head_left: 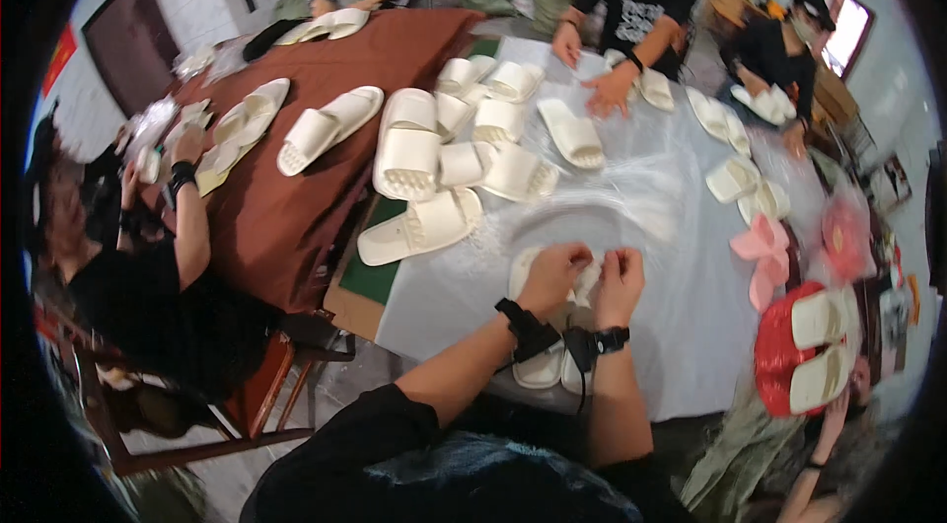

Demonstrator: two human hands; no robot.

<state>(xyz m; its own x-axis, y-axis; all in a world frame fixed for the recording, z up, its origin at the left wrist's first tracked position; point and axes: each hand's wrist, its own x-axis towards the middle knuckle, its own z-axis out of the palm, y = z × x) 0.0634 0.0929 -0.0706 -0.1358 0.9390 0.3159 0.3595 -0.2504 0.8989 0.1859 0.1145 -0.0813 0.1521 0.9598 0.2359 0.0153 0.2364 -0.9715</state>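
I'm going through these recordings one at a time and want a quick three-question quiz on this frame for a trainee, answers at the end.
1. Multiple choice: what lies below the wearer's left hand and right hand?
A) a green sack
B) a pair of cream slippers
C) a black cap
2. True or false: the brown cloth is spread to the wearer's right.
3. Fill in the colour: the cream footwear at the far right lies on ____ plastic.

Key:
1. B
2. False; it is on the wearer's left.
3. Red
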